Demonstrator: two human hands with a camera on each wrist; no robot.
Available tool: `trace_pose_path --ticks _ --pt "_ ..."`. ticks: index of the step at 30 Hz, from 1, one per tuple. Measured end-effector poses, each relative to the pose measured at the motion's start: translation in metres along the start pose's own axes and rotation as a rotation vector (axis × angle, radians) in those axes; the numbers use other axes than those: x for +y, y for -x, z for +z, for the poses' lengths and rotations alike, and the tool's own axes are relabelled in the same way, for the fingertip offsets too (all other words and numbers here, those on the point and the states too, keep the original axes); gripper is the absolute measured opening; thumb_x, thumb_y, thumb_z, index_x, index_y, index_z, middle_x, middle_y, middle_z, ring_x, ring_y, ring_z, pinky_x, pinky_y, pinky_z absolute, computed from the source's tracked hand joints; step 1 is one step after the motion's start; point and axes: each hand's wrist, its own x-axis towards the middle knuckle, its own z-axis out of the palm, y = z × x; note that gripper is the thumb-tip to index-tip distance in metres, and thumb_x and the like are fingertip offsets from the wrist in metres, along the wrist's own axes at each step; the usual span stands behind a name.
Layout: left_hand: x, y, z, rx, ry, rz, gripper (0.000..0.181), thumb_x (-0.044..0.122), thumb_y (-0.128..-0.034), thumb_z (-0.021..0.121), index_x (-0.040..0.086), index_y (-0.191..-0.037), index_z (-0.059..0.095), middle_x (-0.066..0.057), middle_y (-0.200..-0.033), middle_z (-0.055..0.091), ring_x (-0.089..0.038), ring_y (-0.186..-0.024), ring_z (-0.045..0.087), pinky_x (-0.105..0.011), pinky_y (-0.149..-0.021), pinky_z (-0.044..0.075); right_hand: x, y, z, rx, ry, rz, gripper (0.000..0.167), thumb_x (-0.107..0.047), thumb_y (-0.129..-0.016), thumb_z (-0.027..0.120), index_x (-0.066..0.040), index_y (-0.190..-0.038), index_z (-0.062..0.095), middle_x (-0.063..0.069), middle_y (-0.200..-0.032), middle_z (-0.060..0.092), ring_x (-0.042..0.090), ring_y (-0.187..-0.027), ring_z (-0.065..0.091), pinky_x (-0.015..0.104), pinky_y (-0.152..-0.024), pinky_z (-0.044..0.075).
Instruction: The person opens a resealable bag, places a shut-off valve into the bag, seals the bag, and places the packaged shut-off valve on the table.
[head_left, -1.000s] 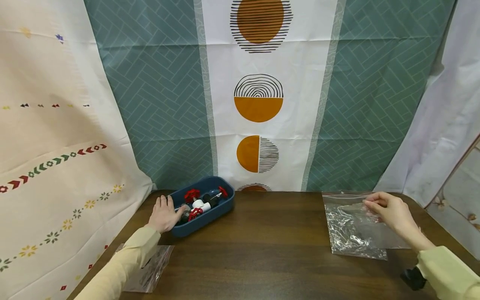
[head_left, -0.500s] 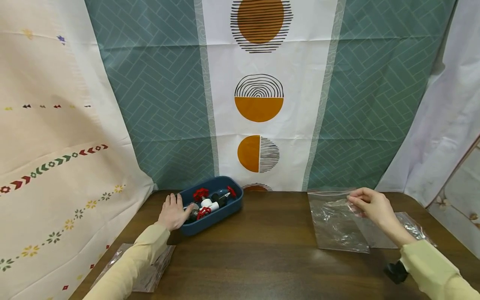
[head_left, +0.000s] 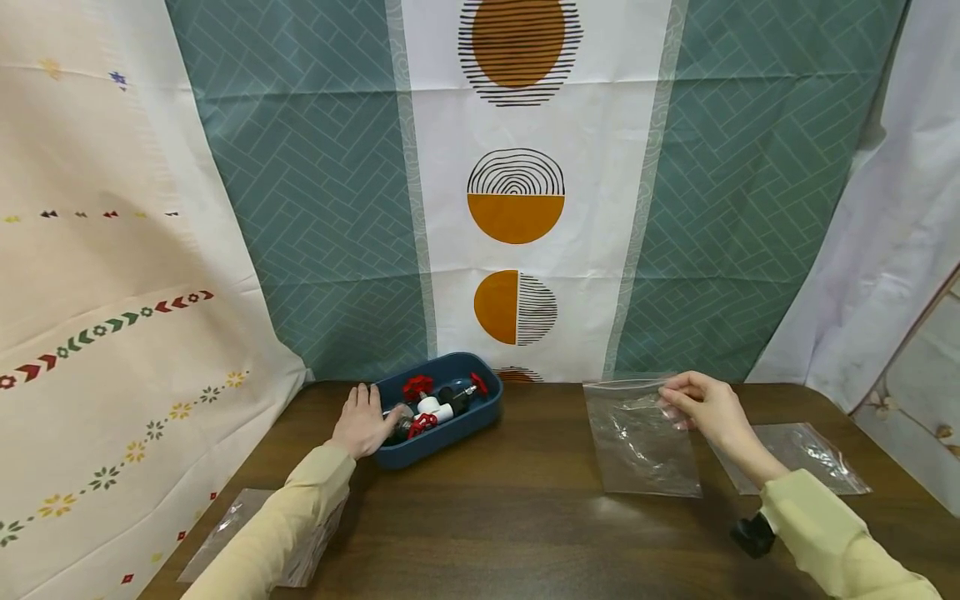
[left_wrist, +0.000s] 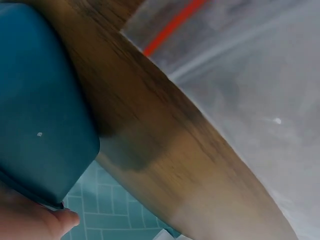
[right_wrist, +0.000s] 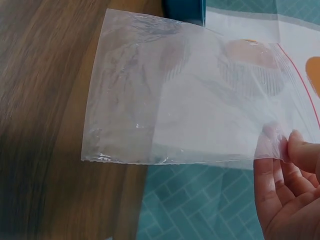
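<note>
My left hand (head_left: 367, 421) rests against the left end of a blue bin (head_left: 442, 446), its fingers straight and its thumb over the rim. Several small valves with red handwheels (head_left: 417, 386), a white pipe fitting (head_left: 433, 408) and dark parts lie inside the bin. In the left wrist view the bin's outer wall (left_wrist: 45, 110) fills the left side, with part of a finger or thumb at its rim. My right hand (head_left: 708, 408) pinches the side edge of a clear zip bag (head_left: 641, 446) near its top. The right wrist view shows this bag (right_wrist: 200, 100) flat, with a red line along its mouth.
Another clear zip bag (head_left: 810, 454) lies on the wooden table (head_left: 525, 533) at the right. More clear bags (head_left: 232, 533) lie at the front left, partly under my left forearm. A patterned cloth (head_left: 517, 208) hangs behind the table.
The blue bin has slid to the right with my left hand against it. My right hand has carried the clear bag leftward, exposing the other bag on the table.
</note>
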Motion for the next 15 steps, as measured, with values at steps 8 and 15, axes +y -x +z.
trace_pose_path --ticks 8,15 --pt "0.008 -0.003 0.002 0.014 -0.006 0.031 0.074 0.043 -0.0942 0.037 -0.021 -0.13 0.025 -0.039 -0.133 0.021 -0.051 -0.123 0.017 -0.052 -0.1 0.014 -0.001 -0.002 0.014 -0.004 -0.066 -0.031 0.018 -0.007 -0.088 0.059 0.009 -0.097 0.058 0.018 -0.08 0.064 0.017 -0.061 0.062 0.029 -0.048 0.05" --pt "0.019 -0.007 0.004 0.021 -0.016 0.058 0.073 0.043 -0.0941 0.039 -0.02 -0.129 0.027 -0.039 -0.132 0.024 -0.049 -0.123 0.019 -0.051 -0.1 0.016 -0.004 -0.002 0.017 -0.017 -0.081 -0.016 0.019 -0.008 -0.088 0.059 0.009 -0.098 0.058 0.018 -0.081 0.064 0.017 -0.062 0.062 0.029 -0.049 0.05"
